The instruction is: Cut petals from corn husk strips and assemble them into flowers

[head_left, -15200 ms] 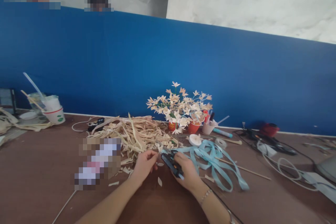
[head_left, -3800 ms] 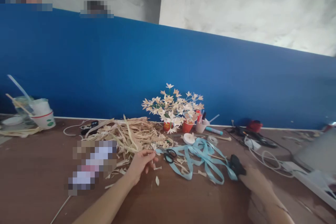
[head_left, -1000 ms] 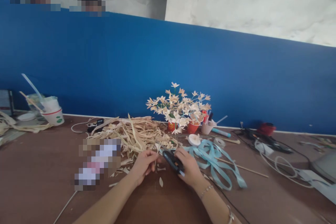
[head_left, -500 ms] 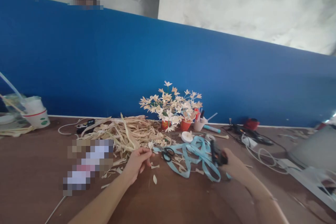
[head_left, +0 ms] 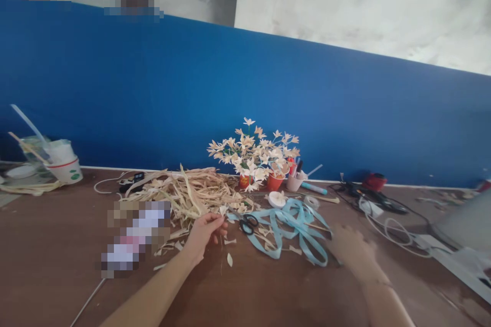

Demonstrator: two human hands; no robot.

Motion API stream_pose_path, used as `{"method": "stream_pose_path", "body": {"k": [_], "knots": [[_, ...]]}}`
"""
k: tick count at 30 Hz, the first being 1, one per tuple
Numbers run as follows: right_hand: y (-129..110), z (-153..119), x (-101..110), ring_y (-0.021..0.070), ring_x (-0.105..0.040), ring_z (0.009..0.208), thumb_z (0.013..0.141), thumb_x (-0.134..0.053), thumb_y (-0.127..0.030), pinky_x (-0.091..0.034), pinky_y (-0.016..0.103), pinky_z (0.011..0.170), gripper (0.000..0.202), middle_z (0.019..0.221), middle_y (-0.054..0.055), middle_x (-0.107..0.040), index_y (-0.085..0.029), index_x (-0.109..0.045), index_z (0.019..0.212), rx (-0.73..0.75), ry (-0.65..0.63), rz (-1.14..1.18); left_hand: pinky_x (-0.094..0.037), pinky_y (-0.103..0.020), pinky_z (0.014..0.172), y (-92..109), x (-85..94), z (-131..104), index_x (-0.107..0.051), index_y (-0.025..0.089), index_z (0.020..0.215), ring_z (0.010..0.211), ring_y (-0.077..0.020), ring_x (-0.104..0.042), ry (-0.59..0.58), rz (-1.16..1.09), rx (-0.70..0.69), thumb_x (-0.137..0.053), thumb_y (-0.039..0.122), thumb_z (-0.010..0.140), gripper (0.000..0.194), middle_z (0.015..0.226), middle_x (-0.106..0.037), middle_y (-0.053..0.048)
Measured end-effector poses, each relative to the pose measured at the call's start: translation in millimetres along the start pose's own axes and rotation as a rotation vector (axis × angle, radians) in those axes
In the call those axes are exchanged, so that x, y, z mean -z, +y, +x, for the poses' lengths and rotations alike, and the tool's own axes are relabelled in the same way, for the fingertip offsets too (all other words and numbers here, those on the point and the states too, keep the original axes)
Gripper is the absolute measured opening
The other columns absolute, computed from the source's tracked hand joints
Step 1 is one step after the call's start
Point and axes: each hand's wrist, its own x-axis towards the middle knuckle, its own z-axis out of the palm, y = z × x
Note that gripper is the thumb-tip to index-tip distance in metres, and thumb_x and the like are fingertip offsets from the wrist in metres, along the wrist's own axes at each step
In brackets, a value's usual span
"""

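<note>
My left hand (head_left: 205, 235) pinches a small pale husk flower (head_left: 223, 210) between thumb and fingertips, just above the table. My right hand (head_left: 351, 248) is smeared by motion at the right of a tangled light blue ribbon (head_left: 274, 237). Whether it holds anything I cannot make out. Black-handled scissors (head_left: 248, 223) lie between my hands, partly on the ribbon. Near my left hand are loose husk scraps and a petal (head_left: 229, 259). Behind it spreads a heap of dried husk strips (head_left: 199, 189).
Pale flowers (head_left: 253, 156) stand in red cups (head_left: 275, 181) by the blue partition (head_left: 192, 87). A pen cup (head_left: 293, 183), white tape roll (head_left: 311, 202) and cables (head_left: 391, 227) lie rightward. A white cup (head_left: 65, 169) stands far left. Two people are partly visible beyond the partition.
The dark, tool-like object that was at my right hand no longer shows clearly. That hand has moved slightly right and is blurred. My left hand keeps its pinch on the flower.
</note>
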Motion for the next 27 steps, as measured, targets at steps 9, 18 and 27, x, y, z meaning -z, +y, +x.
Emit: {"method": "stream_pose_path", "body": {"k": [9, 18, 27], "knots": [[-166.8, -71.6, -22.1, 0.0154, -0.054, 0.075, 0.064, -0.058, -0.015, -0.038, 0.022, 0.067, 0.022, 0.081, 0.003, -0.062, -0.019, -0.065, 0.085, 0.895, -0.334, 0.479, -0.032, -0.014, 0.036, -4.3, 0.8, 3.8, -0.059, 0.013, 0.065, 0.046, -0.0076, -0.056, -0.001, 0.029, -0.061, -0.069, 0.032, 0.061, 0.022, 0.064, -0.065, -0.002], [-171.4, -72.8, -34.0, 0.0104, -0.049, 0.06, 0.062, -0.052, -0.007, -0.036, 0.019, 0.057, 0.012, 0.063, -0.002, -0.056, -0.017, -0.057, 0.066, 0.749, -0.331, 0.737, -0.032, -0.015, 0.037, -7.1, 2.1, 5.0, -0.057, 0.013, 0.065, 0.045, -0.0075, -0.055, -0.018, 0.028, -0.063, -0.069, 0.035, 0.06, 0.025, 0.063, -0.064, -0.002], [-176.6, -47.8, -16.9, 0.0148, -0.057, 0.071, 0.075, -0.049, -0.017, -0.044, 0.025, 0.066, 0.015, 0.076, 0.002, -0.065, -0.017, -0.063, 0.078, 0.664, -0.159, 1.077, -0.035, -0.016, 0.036, -8.3, -4.6, 2.2, -0.056, 0.014, 0.07, 0.045, -0.0111, -0.059, -0.024, 0.041, -0.048, -0.069, 0.037, 0.058, 0.029, 0.058, -0.064, -0.001]]}}
